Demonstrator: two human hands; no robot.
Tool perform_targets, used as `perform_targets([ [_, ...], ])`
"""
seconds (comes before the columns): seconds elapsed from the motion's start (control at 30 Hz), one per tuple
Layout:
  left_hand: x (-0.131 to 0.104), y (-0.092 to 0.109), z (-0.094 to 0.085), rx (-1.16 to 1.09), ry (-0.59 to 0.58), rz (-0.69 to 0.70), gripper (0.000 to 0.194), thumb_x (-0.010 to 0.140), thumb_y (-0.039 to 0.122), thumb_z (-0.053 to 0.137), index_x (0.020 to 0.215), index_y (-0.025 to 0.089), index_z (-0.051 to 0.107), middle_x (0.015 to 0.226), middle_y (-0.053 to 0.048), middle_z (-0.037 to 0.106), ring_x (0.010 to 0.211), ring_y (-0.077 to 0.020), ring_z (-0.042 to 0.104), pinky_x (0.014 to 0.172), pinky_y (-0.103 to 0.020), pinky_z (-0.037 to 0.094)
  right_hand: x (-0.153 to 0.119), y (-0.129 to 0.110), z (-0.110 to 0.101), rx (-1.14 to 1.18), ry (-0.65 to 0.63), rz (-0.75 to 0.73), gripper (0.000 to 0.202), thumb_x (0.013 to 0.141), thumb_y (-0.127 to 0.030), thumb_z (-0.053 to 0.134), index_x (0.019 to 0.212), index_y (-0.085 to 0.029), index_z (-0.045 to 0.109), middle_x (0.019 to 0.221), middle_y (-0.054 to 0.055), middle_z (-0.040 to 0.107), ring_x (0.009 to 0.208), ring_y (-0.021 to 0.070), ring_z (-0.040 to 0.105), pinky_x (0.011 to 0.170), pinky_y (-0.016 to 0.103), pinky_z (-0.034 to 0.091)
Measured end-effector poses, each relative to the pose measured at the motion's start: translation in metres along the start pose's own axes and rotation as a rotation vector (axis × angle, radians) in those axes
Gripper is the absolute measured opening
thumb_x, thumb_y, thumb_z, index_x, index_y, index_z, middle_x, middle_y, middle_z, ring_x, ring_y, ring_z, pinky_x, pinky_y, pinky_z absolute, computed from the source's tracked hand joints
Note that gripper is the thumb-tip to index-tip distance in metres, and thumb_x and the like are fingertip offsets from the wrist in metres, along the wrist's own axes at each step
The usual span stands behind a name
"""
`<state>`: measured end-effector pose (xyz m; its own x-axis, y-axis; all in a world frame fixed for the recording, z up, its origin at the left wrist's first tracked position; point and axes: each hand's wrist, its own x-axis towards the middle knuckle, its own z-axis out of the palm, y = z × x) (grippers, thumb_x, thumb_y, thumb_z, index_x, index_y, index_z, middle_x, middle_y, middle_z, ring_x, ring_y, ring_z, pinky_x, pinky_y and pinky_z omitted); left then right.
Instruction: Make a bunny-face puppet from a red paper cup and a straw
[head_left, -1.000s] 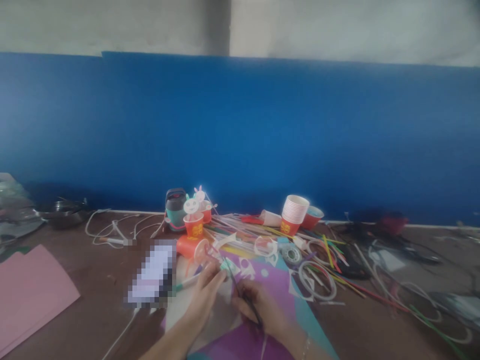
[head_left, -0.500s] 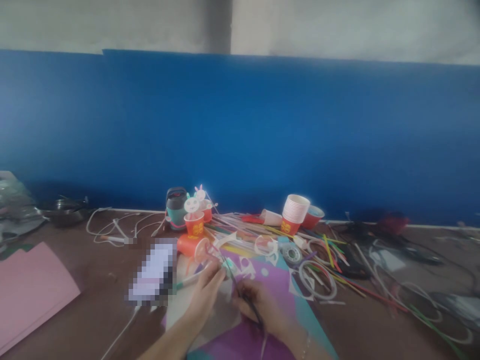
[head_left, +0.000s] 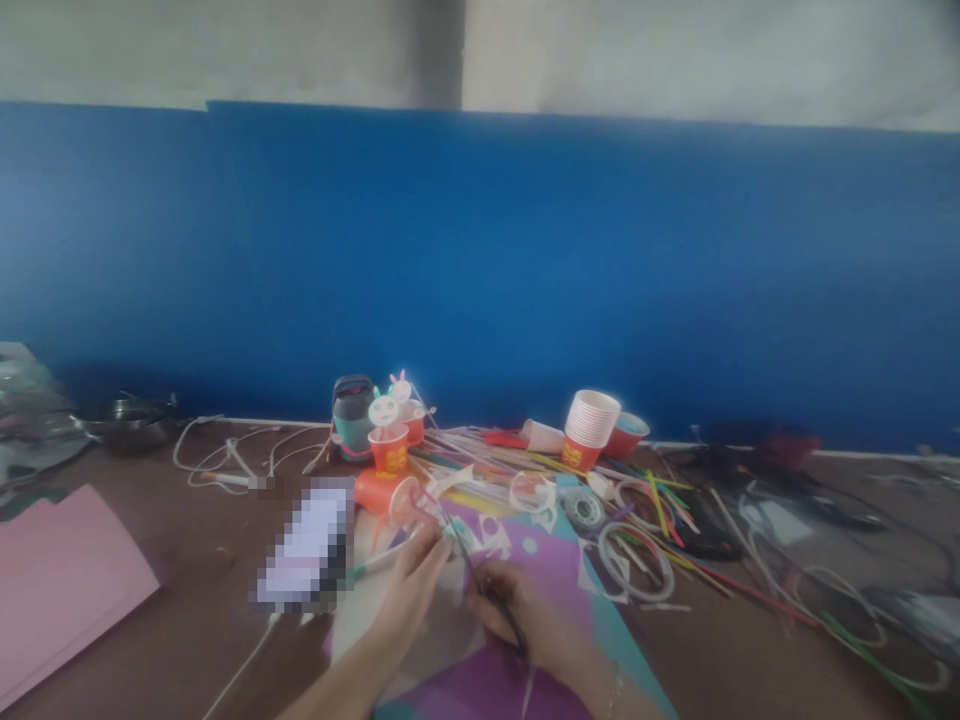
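Dark-handled scissors point(head_left: 504, 618) are held in my right hand point(head_left: 525, 610), fingers curled round the handles, blades pointing up and left. My left hand point(head_left: 416, 570) is closed beside the blades, pinching something small and pale that I cannot make out clearly. Both hands are over purple paper point(head_left: 551, 560) and grey sheets. Just beyond my left hand an orange paper cup point(head_left: 379, 492) lies on its side. Behind it stands an orange cup point(head_left: 388, 455) with a white bunny-like face point(head_left: 384, 410) on top.
A stack of paper cups point(head_left: 592, 420) stands behind, right of centre. A tape roll point(head_left: 583, 508), a clear tubing coil point(head_left: 637, 562) and many coloured sticks lie nearby. To the left are a blurred-out phone point(head_left: 306, 545), pink paper point(head_left: 67, 600) and a teal-and-black device point(head_left: 358, 415).
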<state>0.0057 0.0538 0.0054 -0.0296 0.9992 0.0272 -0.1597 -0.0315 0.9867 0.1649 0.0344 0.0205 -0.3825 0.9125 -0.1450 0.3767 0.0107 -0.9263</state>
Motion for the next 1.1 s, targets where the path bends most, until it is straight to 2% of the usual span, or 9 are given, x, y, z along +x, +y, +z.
perform_targets([
  [0.13,0.0006,-0.0020,-0.0008,0.020,-0.008,0.024,0.025,0.071,0.044,0.068,0.068,0.019,0.063,0.068,-0.001,0.059,0.071,-0.0188,0.054,0.070,-0.027,0.043,-0.0022,-0.0035,-0.0014,-0.017,-0.002,0.026,0.014,0.077,-0.035,0.056,0.073,-0.022,0.053,0.049,-0.006,0.050,0.040,0.0126,0.050,0.037,0.020,0.033],
  [0.37,-0.0004,-0.0028,-0.0009,0.034,-0.039,0.008,0.025,0.071,0.041,0.066,0.062,0.020,0.054,0.064,0.001,0.051,0.067,-0.0174,0.047,0.065,-0.026,0.039,-0.0012,-0.0024,-0.0009,-0.021,0.019,-0.017,0.014,0.078,-0.034,0.057,0.071,-0.022,0.055,0.048,-0.006,0.052,0.039,0.0115,0.048,0.038,0.021,0.034],
  [0.5,-0.0007,-0.0049,-0.0018,0.029,-0.031,-0.008,0.022,0.070,0.040,0.065,0.064,0.020,0.057,0.067,0.001,0.053,0.070,-0.0180,0.048,0.068,-0.026,0.040,-0.0032,-0.0076,-0.0036,-0.077,0.029,-0.046,0.013,0.078,-0.032,0.059,0.069,-0.022,0.056,0.052,-0.004,0.055,0.044,0.0126,0.052,0.041,0.021,0.037],
  [0.67,0.0001,-0.0059,-0.0027,0.047,-0.011,-0.011,0.024,0.069,0.041,0.066,0.062,0.021,0.056,0.065,0.001,0.052,0.069,-0.0181,0.048,0.067,-0.026,0.040,-0.0040,-0.0082,-0.0051,-0.110,0.007,0.027,0.011,0.080,-0.031,0.055,0.075,-0.021,0.060,0.049,-0.004,0.055,0.039,0.0131,0.052,0.040,0.021,0.036],
  [1.0,-0.0010,0.0000,-0.0004,0.009,-0.094,-0.003,0.019,0.071,0.036,0.064,0.065,0.020,0.059,0.066,0.001,0.054,0.069,-0.0176,0.048,0.067,-0.026,0.040,-0.0030,-0.0052,-0.0081,-0.168,0.035,-0.083,0.010,0.078,-0.030,0.058,0.074,-0.021,0.062,0.055,-0.002,0.059,0.051,0.0152,0.056,0.048,0.024,0.041],
  [1.1,-0.0014,-0.0011,-0.0007,0.013,-0.081,-0.015,0.019,0.071,0.036,0.064,0.063,0.020,0.059,0.067,0.000,0.056,0.070,-0.0183,0.049,0.067,-0.026,0.040,-0.0031,-0.0063,-0.0091,-0.197,0.045,-0.101,0.010,0.077,-0.030,0.059,0.073,-0.021,0.062,0.058,-0.001,0.060,0.053,0.0154,0.056,0.049,0.024,0.041],
])
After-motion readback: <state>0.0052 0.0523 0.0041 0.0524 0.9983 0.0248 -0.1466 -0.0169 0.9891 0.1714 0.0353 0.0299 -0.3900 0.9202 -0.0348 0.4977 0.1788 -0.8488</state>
